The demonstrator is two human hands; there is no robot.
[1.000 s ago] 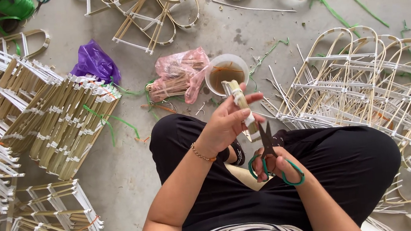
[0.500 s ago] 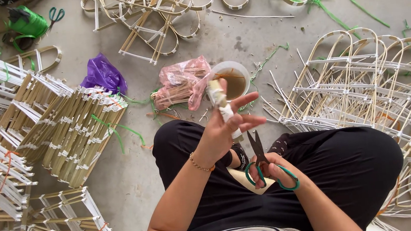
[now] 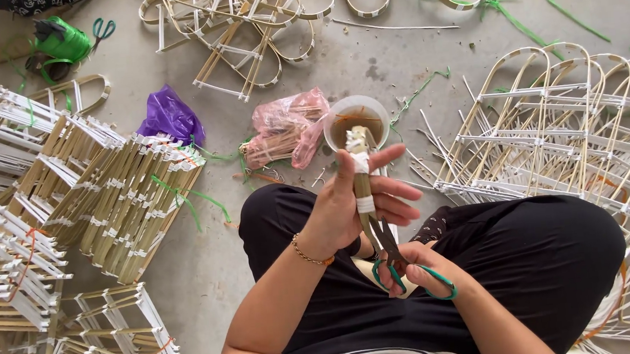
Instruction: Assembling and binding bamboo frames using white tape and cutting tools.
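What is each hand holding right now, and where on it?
The left hand grips a bundle of bamboo sticks around its middle. The right hand holds green-handled scissors by the handle loops, blades pointing at the bundle.

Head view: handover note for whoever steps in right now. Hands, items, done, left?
Left hand: grip shut on a bundle of thin bamboo sticks bound with white tape, held upright over the lap.
Right hand: fingers through green-handled scissors, blades at the bundle's lower end.
White cup of brown liquid on the concrete floor just ahead; pink plastic bag of sticks beside it.
Done: white tape wraps on. Left: any cut not visibly made.
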